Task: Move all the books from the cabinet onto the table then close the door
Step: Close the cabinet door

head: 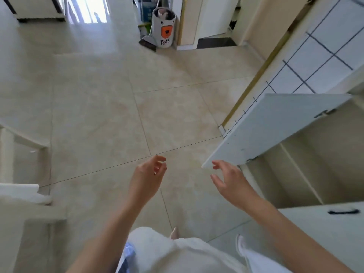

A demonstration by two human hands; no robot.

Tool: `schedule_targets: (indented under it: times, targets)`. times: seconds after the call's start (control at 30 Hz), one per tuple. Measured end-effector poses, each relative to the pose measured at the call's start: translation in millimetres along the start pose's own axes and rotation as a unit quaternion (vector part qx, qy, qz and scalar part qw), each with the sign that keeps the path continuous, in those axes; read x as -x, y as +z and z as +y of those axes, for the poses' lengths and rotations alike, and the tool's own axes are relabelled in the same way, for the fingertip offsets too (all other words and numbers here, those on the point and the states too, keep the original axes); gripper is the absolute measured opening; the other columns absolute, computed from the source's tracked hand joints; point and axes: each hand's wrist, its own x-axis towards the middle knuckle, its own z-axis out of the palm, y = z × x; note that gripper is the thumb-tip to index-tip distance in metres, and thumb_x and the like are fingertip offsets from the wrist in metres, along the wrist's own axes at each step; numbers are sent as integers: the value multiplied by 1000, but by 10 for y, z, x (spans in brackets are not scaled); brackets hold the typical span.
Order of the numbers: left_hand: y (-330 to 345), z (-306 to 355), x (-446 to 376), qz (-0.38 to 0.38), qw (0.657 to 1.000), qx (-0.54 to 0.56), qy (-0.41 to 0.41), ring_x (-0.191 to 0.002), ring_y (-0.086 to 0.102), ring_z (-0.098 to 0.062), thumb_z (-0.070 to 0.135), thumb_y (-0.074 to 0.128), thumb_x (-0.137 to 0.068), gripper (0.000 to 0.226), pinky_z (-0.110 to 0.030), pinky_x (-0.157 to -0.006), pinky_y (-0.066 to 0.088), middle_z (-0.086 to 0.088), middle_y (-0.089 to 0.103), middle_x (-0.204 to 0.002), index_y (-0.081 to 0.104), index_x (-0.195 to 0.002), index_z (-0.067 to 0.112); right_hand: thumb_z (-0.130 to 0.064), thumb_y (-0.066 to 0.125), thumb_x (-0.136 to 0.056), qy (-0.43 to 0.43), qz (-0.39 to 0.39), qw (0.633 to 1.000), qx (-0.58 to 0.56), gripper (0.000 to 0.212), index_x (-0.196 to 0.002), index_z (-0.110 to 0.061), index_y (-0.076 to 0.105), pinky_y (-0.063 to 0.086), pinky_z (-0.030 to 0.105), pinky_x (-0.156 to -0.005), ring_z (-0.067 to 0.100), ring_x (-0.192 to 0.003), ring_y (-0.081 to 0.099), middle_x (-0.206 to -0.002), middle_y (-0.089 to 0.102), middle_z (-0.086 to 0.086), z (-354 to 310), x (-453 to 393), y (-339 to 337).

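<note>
Both hands empty, fingers spread — right hand (230, 179) by open door (275, 129) at right; stiff light panel — push its free edge.

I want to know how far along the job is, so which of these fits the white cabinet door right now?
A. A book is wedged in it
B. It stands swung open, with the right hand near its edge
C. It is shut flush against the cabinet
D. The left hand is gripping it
B: the cabinet door stands swung out over the floor, and the right hand, fingers spread and empty, is at its near corner.
</note>
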Motion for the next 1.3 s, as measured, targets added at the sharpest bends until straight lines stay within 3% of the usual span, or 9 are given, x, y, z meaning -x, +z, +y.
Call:
schedule_targets:
  times: [0.13, 0.27, 0.4, 0.53, 0.67, 0.77, 0.97, 1.17, 1.3]
  targets:
    - [484, 505, -413, -63, 997, 10, 32, -81, 66, -7, 24, 58, -94, 13, -20, -72, 50, 10, 72, -83, 67, -103, 25, -26, 52, -94, 63, 42, 997, -33, 41, -134, -16, 47, 40, 29, -96, 18, -117, 50, -124, 57, -2, 453, -174, -394]
    - [775, 1028, -1051, -114, 991, 49, 56, -79, 69, -18, 17, 59, -92, 17, -42, -80, 56, 8, 73, -78, 66, -88, 32, -27, 51, -95, 126, 97, 982, -98, 39, -132, -18, 47, 39, 25, -91, 17, -115, 52, -125, 57, -3, 758, -471, -691]
    - [1050, 1591, -1698, -149, 981, 81, 97, -72, 67, -21, 16, 58, -91, 22, -48, -80, 56, 8, 71, -74, 64, -81, 34, -29, 50, -96, 163, 137, 966, -145, 39, -133, -18, 47, 37, 22, -87, 14, -114, 52, -127, 56, -4, 952, -806, -926]
    - [1424, 2179, -2232, -214, 968, 67, 113, -69, 65, -17, 8, 56, -94, 14, -37, -79, 55, -2, 71, -81, 68, -93, 13, -33, 49, -97, 208, 169, 941, -207, 42, -135, -16, 46, 42, 25, -92, 16, -117, 53, -128, 56, -1, 1178, -1147, -1141]
    - [1714, 2590, -2682, -279, 951, 44, 129, -68, 64, -12, 10, 54, -95, 15, -21, -64, 50, -5, 72, -94, 68, -100, 13, -37, 51, -95, 266, 190, 893, -308, 45, -135, -17, 43, 41, 25, -84, 15, -110, 56, -120, 58, -2, 1322, -1515, -1276]
    - [1928, 2808, -2955, -316, 935, 20, 157, -69, 65, -9, 10, 54, -95, 14, -13, -61, 48, -3, 71, -94, 67, -100, 13, -43, 55, -91, 303, 193, 845, -397, 52, -136, -19, 42, 47, 30, -88, 15, -109, 59, -119, 60, -4, 1370, -1753, -1304]
    - [2344, 3260, -3317, -474, 867, -7, 155, -88, 71, -29, 21, 54, -97, 17, -47, -88, 56, -3, 74, -97, 70, -97, 16, -53, 65, -82, 291, 195, 785, -510, 76, -143, -26, 30, 46, 36, -101, 9, -118, 53, -137, 45, -11, 1441, -2126, -1501]
    - [2621, 3591, -3484, -560, 795, -107, 206, -83, 71, -32, 30, 58, -95, 24, -40, -84, 58, -9, 74, -97, 67, -112, 16, -57, 73, -73, 301, 191, 724, -591, 94, -146, -29, 20, 45, 38, -103, 10, -126, 46, -144, 42, -6, 1554, -2271, -1533]
    - [2803, 3658, -3542, -548, 770, -165, 280, -77, 69, -13, 45, 60, -90, 28, -34, -81, 57, 4, 71, -88, 68, -104, 21, -45, 73, -79, 299, 199, 698, -620, 87, -145, -27, 21, 49, 32, -96, 13, -124, 48, -142, 41, -4, 1569, -2278, -1478]
